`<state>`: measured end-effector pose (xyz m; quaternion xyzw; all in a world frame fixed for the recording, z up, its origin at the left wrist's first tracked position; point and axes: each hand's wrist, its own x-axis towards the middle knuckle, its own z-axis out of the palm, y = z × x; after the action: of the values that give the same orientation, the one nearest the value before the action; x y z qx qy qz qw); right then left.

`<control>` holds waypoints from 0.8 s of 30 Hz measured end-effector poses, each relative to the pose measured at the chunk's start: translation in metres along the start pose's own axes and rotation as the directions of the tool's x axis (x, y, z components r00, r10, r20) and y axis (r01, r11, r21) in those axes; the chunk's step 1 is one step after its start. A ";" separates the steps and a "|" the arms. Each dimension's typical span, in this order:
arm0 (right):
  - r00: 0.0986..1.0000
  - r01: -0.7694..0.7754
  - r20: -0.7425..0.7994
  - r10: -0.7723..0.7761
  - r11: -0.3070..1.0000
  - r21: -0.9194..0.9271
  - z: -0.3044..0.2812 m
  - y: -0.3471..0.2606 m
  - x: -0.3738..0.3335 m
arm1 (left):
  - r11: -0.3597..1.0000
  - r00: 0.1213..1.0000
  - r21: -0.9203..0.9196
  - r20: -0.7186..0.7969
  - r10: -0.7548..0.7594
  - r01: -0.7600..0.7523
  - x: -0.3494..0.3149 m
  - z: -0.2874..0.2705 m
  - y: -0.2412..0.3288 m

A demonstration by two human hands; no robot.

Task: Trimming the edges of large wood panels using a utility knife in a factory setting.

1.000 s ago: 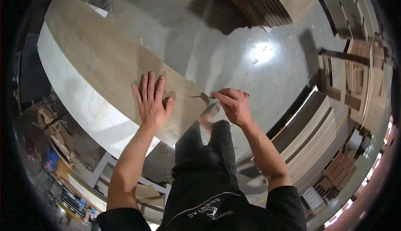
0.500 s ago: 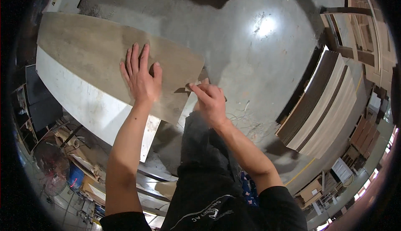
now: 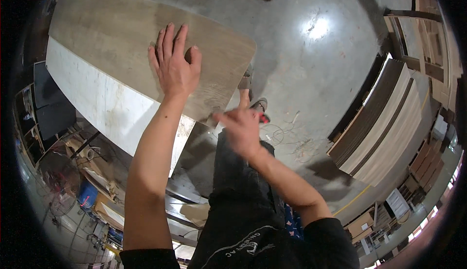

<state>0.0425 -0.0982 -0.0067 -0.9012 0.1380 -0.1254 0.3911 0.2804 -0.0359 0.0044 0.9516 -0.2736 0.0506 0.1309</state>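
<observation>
A large brown wood-grain board (image 3: 112, 31) lies on a white panel (image 3: 99, 89), its near right corner reaching past the panel. My left hand (image 3: 177, 72) rests flat on the board, open, with the fingers spread. At the board's short right edge, close to the near corner, is my right hand (image 3: 241, 130). It is smeared by motion, with the fingers curled. Something small and dark shows at its fingertips, too blurred to name. A red and black bit (image 3: 264, 118) shows just beyond the hand; whether it belongs to something held cannot be made out.
A stack of dark and light boards (image 3: 374, 123) stands on the grey floor (image 3: 296, 65) to the right. Below the board's right edge a shoe (image 3: 261, 104) shows, with thin strands (image 3: 282, 133) nearby. A fan (image 3: 58, 181) and assorted clutter are at lower left.
My right hand has moved down along the board's right edge toward the near corner and is now blurred. The board and my left hand appear higher and further right in view.
</observation>
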 end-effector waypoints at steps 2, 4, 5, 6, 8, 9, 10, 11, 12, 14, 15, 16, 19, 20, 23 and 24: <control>0.996 0.024 0.082 -0.025 1.000 0.017 -0.003 -0.015 -0.006 | 1.000 1.000 0.003 -0.006 -0.001 0.001 0.000 0.000 -0.005; 0.967 0.145 0.201 -0.157 0.987 0.074 -0.014 -0.012 -0.007 | 1.000 1.000 0.010 -0.005 0.002 -0.002 -0.002 0.002 -0.007; 0.993 0.081 0.080 -0.088 0.993 0.080 -0.017 -0.001 -0.001 | 1.000 1.000 0.008 -0.010 0.002 -0.002 0.001 0.001 -0.005; 0.999 0.019 -0.042 -0.015 0.995 0.095 -0.017 0.014 0.010 | 1.000 1.000 -0.008 -0.014 0.008 -0.008 0.004 0.001 -0.003; 0.968 -0.145 -0.190 0.161 0.985 0.096 -0.028 0.030 0.055 | 1.000 1.000 -0.008 0.003 0.002 -0.001 -0.005 -0.004 -0.007; 0.957 -0.143 -0.243 0.156 0.987 0.068 -0.036 0.039 0.078 | 1.000 1.000 -0.011 -0.005 0.010 -0.010 -0.002 -0.004 -0.005; 0.962 -0.162 -0.218 0.166 0.986 0.036 -0.037 0.049 0.090 | 1.000 1.000 -0.011 -0.011 0.019 -0.019 0.000 -0.003 -0.006; 0.962 -0.162 -0.219 0.166 0.986 0.035 -0.035 0.048 0.089 | 1.000 1.000 -0.012 -0.011 0.019 -0.019 0.001 -0.002 -0.007; 0.968 -0.157 -0.195 0.158 0.987 0.018 -0.032 0.046 0.086 | 1.000 1.000 -0.025 -0.011 0.009 -0.009 0.001 0.000 -0.006; 0.978 -0.058 -0.200 0.054 0.998 -0.014 -0.012 0.039 0.059 | 1.000 1.000 -0.030 -0.008 -0.010 0.009 0.001 0.001 -0.006; 0.990 -0.018 -0.143 0.004 0.995 -0.101 -0.009 0.021 0.040 | 0.999 1.000 -0.038 -0.005 -0.005 0.005 0.002 0.000 -0.003; 0.998 0.016 -0.065 -0.022 0.996 -0.089 -0.004 0.008 0.018 | 0.999 1.000 -0.044 -0.005 0.002 -0.002 0.004 -0.002 -0.002; 0.942 0.153 0.316 -0.113 0.983 -0.104 0.008 -0.018 -0.032 | 0.999 1.000 -0.039 -0.003 0.005 -0.005 0.004 -0.002 -0.003; 0.947 0.113 0.307 -0.096 0.993 -0.036 0.008 -0.021 -0.038 | 0.999 1.000 -0.041 -0.006 0.010 -0.010 0.001 -0.002 -0.003; 0.985 0.012 0.171 -0.030 0.994 0.108 -0.004 -0.011 -0.028 | 0.999 1.000 -0.034 -0.014 -0.001 0.001 0.002 -0.002 -0.006; 0.998 -0.050 0.057 0.039 0.981 0.187 -0.009 -0.006 -0.021 | 1.000 1.000 -0.020 -0.005 0.000 0.000 0.004 -0.002 -0.007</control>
<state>0.0208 -0.0932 0.0013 -0.8599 0.1352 -0.1052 0.4809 0.2872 -0.0317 0.0057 0.9501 -0.2736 0.0502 0.1413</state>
